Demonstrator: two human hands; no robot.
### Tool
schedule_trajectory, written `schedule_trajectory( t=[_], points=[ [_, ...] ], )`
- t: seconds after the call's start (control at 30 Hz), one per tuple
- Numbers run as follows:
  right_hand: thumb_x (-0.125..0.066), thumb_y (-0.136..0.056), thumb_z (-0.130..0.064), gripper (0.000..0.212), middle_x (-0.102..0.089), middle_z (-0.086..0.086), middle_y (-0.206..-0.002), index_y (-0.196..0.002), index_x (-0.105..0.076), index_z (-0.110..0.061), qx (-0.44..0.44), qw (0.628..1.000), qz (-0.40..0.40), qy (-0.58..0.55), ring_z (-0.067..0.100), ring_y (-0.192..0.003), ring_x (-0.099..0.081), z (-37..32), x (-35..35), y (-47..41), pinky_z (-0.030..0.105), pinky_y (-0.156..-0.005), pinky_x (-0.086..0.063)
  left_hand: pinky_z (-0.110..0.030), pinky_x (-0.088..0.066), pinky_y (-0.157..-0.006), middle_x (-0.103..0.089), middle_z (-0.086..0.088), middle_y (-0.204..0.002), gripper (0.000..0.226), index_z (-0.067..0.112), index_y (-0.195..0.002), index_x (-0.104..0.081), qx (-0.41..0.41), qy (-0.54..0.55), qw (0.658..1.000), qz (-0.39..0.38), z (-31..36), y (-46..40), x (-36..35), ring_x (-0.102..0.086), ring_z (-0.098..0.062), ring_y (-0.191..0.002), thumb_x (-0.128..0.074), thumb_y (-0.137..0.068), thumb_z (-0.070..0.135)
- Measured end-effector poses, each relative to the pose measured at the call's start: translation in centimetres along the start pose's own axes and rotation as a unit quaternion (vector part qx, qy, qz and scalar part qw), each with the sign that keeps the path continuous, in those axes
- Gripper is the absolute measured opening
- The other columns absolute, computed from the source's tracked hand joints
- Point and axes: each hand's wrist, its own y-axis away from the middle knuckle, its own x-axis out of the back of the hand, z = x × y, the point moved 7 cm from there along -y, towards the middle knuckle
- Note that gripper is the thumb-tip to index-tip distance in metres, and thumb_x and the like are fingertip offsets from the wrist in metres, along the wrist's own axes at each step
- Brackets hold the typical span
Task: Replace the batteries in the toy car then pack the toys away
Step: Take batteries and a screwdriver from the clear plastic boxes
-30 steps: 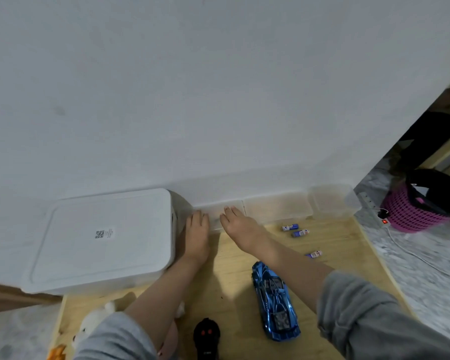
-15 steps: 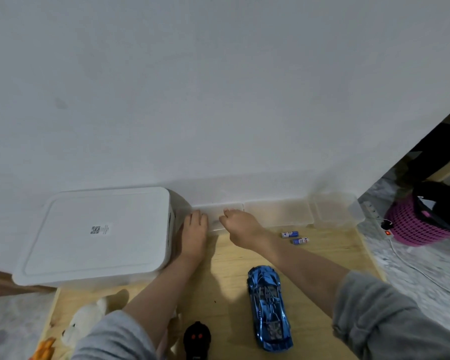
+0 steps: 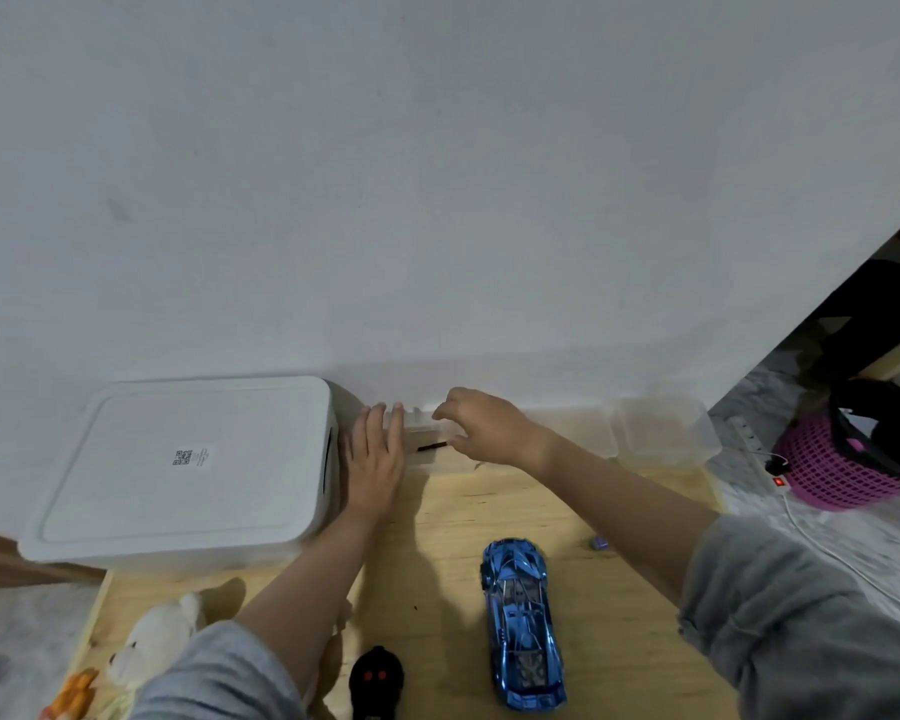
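The blue toy car (image 3: pixel 520 621) lies on the wooden table (image 3: pixel 619 641), nose toward the wall, with the black remote (image 3: pixel 376 680) to its left at the front edge. A small clear lidded box (image 3: pixel 421 427) stands against the wall. My left hand (image 3: pixel 375 459) lies flat against its left side, fingers straight. My right hand (image 3: pixel 484 428) pinches the box's lid from the right and holds it raised. A thin dark tool (image 3: pixel 432 447) shows inside the box. One purple battery (image 3: pixel 600 543) peeks out beside my right forearm.
A large white storage bin (image 3: pixel 188 465) with its lid on stands at the left against the wall. A white plush toy (image 3: pixel 152 641) and an orange toy (image 3: pixel 68 698) lie at the front left. A clear tub (image 3: pixel 661 433) sits at the back right; a pink basket (image 3: pixel 842 470) and a power strip (image 3: pixel 778 480) are on the floor.
My right hand went from flat on the clear box to pinching its lid and lifting it, which uncovered the dark tool. The view dropped closer, and my forearm now hides most batteries.
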Motion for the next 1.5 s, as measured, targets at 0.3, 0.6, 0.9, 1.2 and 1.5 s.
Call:
schedule_trajectory(
  t=[0.3, 0.6, 0.9, 1.2, 1.5],
  points=[
    [-0.056, -0.092, -0.022, 0.013, -0.059, 0.006, -0.09, -0.091, -0.056, -0.009, -0.009, 0.986, 0.167, 0.005, 0.026, -0.082, -0.056, 0.4, 1.6, 0.8, 0.03, -0.058, -0.036, -0.04, -0.004, -0.117, -0.046, -0.027, -0.131, 0.11, -0.01, -0.134, -0.035, -0.023, 0.043, 0.998, -0.047, -0.4, 0.6, -0.9, -0.032, -0.041, -0.126, -0.094, -0.048, 0.025],
    [-0.061, -0.086, -0.009, 0.007, -0.061, 0.006, -0.077, -0.079, -0.061, -0.006, -0.035, 0.964, 0.254, -0.072, 0.023, -0.071, -0.058, 0.4, -1.8, 1.5, 0.028, -0.056, -0.043, -0.036, -0.002, -0.121, -0.02, -0.023, -0.154, 0.099, -0.008, -0.145, -0.018, -0.043, 0.119, 0.992, -0.023, -0.3, 0.5, 0.2, -0.01, -0.033, -0.144, -0.074, -0.07, 0.025],
    [-0.051, -0.085, 0.005, 0.025, -0.069, 0.01, -0.095, -0.096, -0.07, -0.007, -0.063, 0.994, -0.047, 0.08, 0.03, -0.088, -0.065, 0.7, -6.5, -4.0, 0.03, -0.064, -0.047, -0.033, 0.001, -0.121, -0.016, -0.018, -0.156, 0.117, -0.003, -0.147, -0.017, -0.023, 0.108, 0.993, -0.031, -0.4, 0.2, -0.1, 0.006, -0.025, -0.148, -0.086, -0.054, 0.006],
    [-0.05, -0.084, 0.005, 0.026, -0.07, 0.01, -0.095, -0.095, -0.07, -0.007, -0.087, 0.991, -0.077, 0.059, 0.029, -0.089, -0.065, 1.2, -7.5, -5.1, 0.029, -0.063, -0.044, -0.035, -0.002, -0.12, -0.032, -0.027, -0.148, 0.108, -0.009, -0.14, -0.028, -0.038, 0.114, 0.993, 0.004, -0.1, 0.2, 0.5, -0.021, -0.037, -0.139, -0.085, -0.049, 0.003],
    [-0.044, -0.084, 0.005, 0.032, -0.063, 0.008, -0.103, -0.103, -0.065, -0.009, -0.085, 0.995, 0.001, 0.058, 0.029, -0.093, -0.059, 1.5, -5.0, -0.9, 0.034, -0.065, -0.046, -0.032, 0.005, -0.12, -0.016, -0.018, -0.156, 0.114, -0.004, -0.147, -0.016, -0.016, 0.108, 0.994, -0.026, -0.1, 0.4, 0.7, 0.002, -0.028, -0.147, -0.078, -0.051, -0.011]
  ],
)
